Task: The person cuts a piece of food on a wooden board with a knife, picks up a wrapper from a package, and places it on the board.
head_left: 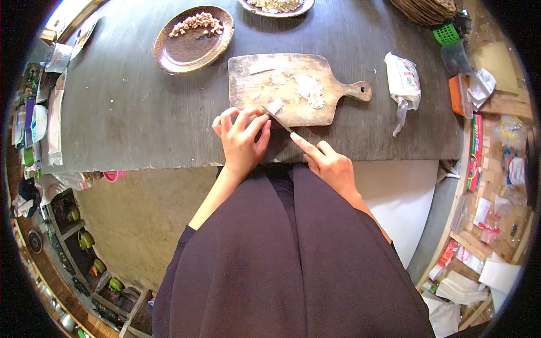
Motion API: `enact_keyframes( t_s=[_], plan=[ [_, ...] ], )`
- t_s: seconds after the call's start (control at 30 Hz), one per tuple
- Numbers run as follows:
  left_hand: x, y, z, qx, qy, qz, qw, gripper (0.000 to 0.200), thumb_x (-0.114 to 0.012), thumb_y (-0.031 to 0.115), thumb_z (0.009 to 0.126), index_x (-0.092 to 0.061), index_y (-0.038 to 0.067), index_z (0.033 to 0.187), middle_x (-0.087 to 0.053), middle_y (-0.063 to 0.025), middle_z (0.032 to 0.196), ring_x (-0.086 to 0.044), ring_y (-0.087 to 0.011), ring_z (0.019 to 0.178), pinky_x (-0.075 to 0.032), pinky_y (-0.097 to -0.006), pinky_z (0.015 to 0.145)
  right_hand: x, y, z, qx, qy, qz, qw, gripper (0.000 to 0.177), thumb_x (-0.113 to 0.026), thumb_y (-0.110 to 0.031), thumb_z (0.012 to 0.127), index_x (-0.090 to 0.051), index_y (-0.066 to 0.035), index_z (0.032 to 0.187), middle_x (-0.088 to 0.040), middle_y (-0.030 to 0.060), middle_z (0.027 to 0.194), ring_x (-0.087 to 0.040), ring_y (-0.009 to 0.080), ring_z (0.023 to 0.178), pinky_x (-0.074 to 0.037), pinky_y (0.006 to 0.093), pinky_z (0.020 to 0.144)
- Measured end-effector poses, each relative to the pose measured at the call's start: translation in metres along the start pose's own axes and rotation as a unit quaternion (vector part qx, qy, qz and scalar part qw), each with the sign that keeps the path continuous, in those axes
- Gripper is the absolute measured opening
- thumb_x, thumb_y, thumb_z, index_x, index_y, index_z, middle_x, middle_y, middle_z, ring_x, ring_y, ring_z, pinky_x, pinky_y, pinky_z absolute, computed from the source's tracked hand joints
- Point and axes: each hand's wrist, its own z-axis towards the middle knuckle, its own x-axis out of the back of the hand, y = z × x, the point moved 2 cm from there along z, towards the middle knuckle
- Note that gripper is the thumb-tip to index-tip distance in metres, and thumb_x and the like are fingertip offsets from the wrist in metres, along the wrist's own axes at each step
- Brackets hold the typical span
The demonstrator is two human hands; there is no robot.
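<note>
A person's right hand point(332, 168) grasps a slim metal-bladed knife point(280, 121), forefinger extended along it, the blade angled across the near edge of a worn, paddle-shaped wooden cutting board point(310, 116). The left hand point(240, 142) curls its fingers at the board's near left corner; whether they pinch anything cannot be told. A small white piece of food point(275, 105) lies just beyond the blade, to the right of the left hand, with a flattened heap of chopped white bits point(309, 90) farther right.
</note>
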Motion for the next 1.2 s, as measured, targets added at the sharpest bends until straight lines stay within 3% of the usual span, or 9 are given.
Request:
enact_keyframes(
  t_s=[0.37, 1.2],
  plan=[
    [-0.0009, -0.0001, 0.0002, 0.001, 0.001, 0.005, 1.0, 0.013, -0.078, 0.023, 0.082, -0.077, 0.019, 0.095, -0.069, 0.0063, 0.111, -0.052, -0.0258, 0.111, -0.032, -0.0471, 0.101, -0.0052, 0.0037, 0.007, -0.009, -0.011, 0.026, 1.0, 0.06, -0.068, -0.022, 0.094, -0.051, -0.041, 0.149, -0.056, 0.0066, 0.082, -0.064, 0.0292, 0.058, -0.056, 0.0414, 0.053],
    [0.0, 0.0, 0.001, 0.006, 0.006, 0.003, 1.0, 0.012, -0.079, 0.021, 0.082, -0.077, 0.02, 0.093, -0.07, 0.0072, 0.109, -0.052, -0.0269, 0.11, -0.032, -0.0465, 0.101, 0.0028, 0.0045, 0.0044, -0.016, -0.027, 0.029, 0.999, 0.064, -0.07, -0.018, 0.092, -0.051, -0.041, 0.149, -0.055, 0.0038, 0.079, -0.063, 0.0243, 0.06, -0.056, 0.0387, 0.056]
  ],
)
